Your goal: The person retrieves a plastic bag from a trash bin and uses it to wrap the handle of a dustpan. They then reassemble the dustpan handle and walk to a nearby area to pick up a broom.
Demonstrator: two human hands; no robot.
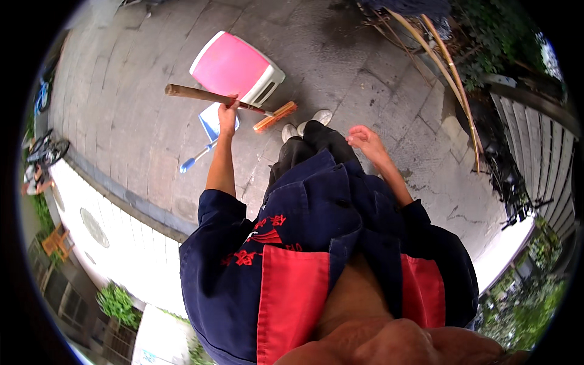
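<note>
My left hand is wrapped round the wooden handle of a broom. The handle's thick end points up and left, and its head of orange bristles is down by my shoes. Behind my left hand, a blue and white dustpan lies on the paving, its blue handle toward me; my hand and the broom partly cover it. Just beyond stands a box-shaped bin with a pink top and white rim. My right hand hangs beside my right thigh, fingers loosely bent and holding nothing.
Grey stone paving spreads around me. Long bamboo poles lean at the right among plants, near a slatted fence. A low white wall runs along the left, with a bicycle beyond its far end.
</note>
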